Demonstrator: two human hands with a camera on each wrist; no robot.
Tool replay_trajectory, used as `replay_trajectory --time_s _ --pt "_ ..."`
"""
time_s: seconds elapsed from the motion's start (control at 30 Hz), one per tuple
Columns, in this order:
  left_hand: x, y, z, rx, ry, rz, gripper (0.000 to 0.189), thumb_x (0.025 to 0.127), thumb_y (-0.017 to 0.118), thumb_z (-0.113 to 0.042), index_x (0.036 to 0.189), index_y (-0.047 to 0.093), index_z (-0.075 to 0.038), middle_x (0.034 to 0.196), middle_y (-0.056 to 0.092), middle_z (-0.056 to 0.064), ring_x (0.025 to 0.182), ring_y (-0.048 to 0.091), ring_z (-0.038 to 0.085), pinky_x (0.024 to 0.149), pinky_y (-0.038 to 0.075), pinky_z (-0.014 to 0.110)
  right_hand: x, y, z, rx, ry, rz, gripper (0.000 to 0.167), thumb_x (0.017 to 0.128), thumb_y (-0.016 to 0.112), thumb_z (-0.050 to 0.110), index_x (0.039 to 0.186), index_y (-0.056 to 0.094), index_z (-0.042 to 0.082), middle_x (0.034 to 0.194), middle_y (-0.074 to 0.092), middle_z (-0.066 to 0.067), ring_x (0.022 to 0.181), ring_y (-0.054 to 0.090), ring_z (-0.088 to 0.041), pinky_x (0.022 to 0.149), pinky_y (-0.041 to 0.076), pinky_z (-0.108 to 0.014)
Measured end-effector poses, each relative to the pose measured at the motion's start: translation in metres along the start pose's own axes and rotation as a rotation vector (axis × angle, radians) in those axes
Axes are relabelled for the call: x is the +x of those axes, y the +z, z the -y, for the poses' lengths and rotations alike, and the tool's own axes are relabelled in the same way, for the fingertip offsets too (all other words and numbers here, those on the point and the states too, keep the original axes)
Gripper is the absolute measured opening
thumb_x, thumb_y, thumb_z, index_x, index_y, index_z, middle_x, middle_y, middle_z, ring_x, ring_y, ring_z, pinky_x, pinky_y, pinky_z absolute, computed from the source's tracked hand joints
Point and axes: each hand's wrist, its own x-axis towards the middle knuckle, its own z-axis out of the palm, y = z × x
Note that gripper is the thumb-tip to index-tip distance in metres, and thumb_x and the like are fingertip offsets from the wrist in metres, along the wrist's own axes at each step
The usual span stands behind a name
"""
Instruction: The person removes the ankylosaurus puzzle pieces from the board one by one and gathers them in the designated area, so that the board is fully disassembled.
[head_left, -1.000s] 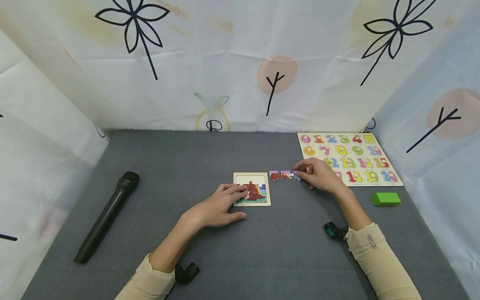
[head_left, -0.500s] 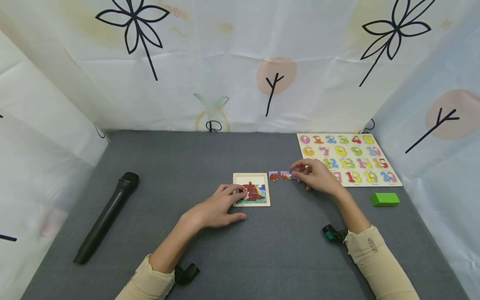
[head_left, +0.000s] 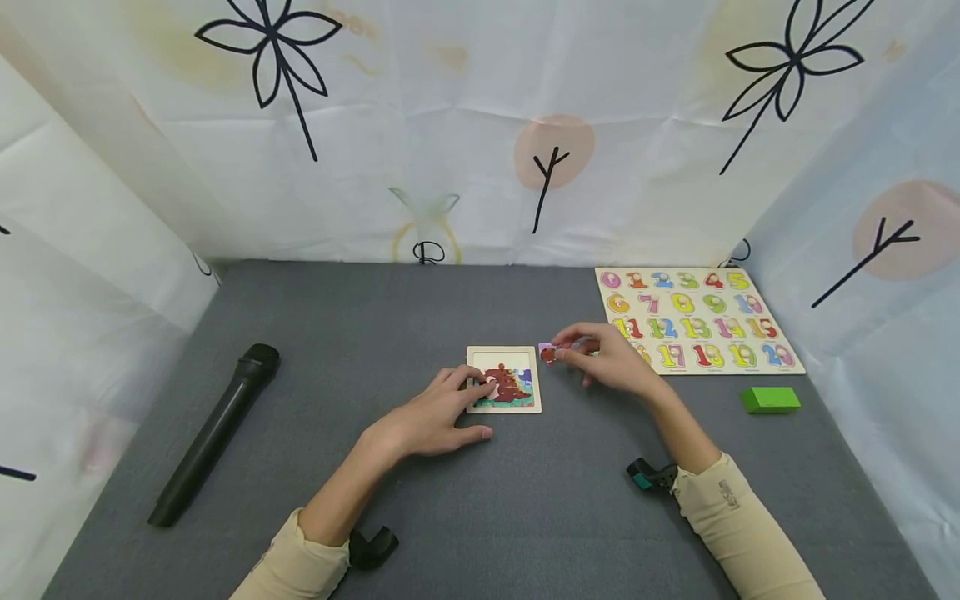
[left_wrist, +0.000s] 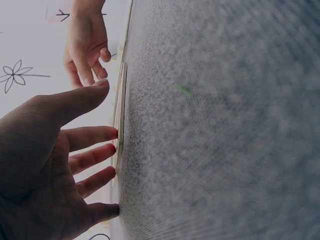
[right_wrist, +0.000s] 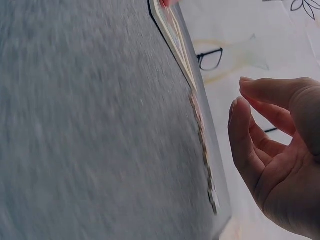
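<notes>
My left hand [head_left: 435, 421] rests its spread fingertips on the left part of a small wooden jigsaw tray [head_left: 538, 383] with a partly filled red dinosaur picture. In the left wrist view, the fingers meet the tray's edge [left_wrist: 120, 120]. Right of the tray lies a short row of jigsaw pieces [head_left: 547, 354], mostly covered by my right hand [head_left: 611, 360] in the head view. That hand hovers over the row, thumb and forefinger bent towards each other. The right wrist view shows a gap between their tips, with nothing held, and the row of pieces [right_wrist: 204, 150] lying flat below.
A number puzzle board [head_left: 720, 354] lies at the back right, just beyond my right hand. Nearer on that side is a green block [head_left: 771, 399]. A black microphone [head_left: 217, 433] lies on the left of the grey table [head_left: 525, 508]. Printed cloth [head_left: 450, 100] surrounds the table.
My right hand has moved left along the row of pieces, from its right end towards the tray, uncovering more of the number board. The left hand stays where it was.
</notes>
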Motion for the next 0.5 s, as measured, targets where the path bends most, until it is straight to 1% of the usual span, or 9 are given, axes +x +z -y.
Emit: replay_trajectory --time_s 0.13,0.27,0.5 --pt "0.000 0.000 0.000 0.000 -0.002 0.000 0.069 0.104 0.073 -0.041 0.163 0.051 -0.014 0.164 0.044 0.009 0.150 0.041 0.034 0.120 0.045 0.057 0.003 0.008 0.003 0.016 0.001 0.014 0.020 0.103 0.073 0.009 0.120 0.075 -0.001 0.105 0.073 -0.021 0.060 0.061 -0.015 0.052 0.057 -0.036" --pt "0.001 0.000 0.001 -0.004 0.003 0.002 0.069 0.104 0.073 -0.042 0.163 0.051 -0.014 0.164 0.044 0.009 0.151 0.041 0.034 0.121 0.044 0.057 0.006 0.014 0.006 0.031 -0.008 0.032 0.021 0.104 0.073 0.008 0.121 0.074 -0.004 0.105 0.072 -0.022 0.066 0.064 -0.021 0.053 0.058 -0.036" --pt "0.001 -0.002 0.003 0.003 0.016 0.014 0.065 0.105 0.072 -0.041 0.161 0.054 -0.014 0.162 0.046 0.008 0.150 0.043 0.031 0.121 0.045 0.055 0.012 0.026 0.008 0.051 -0.049 0.058 0.023 0.104 0.072 0.009 0.122 0.072 -0.006 0.101 0.071 -0.023 0.064 0.064 -0.019 0.053 0.058 -0.036"
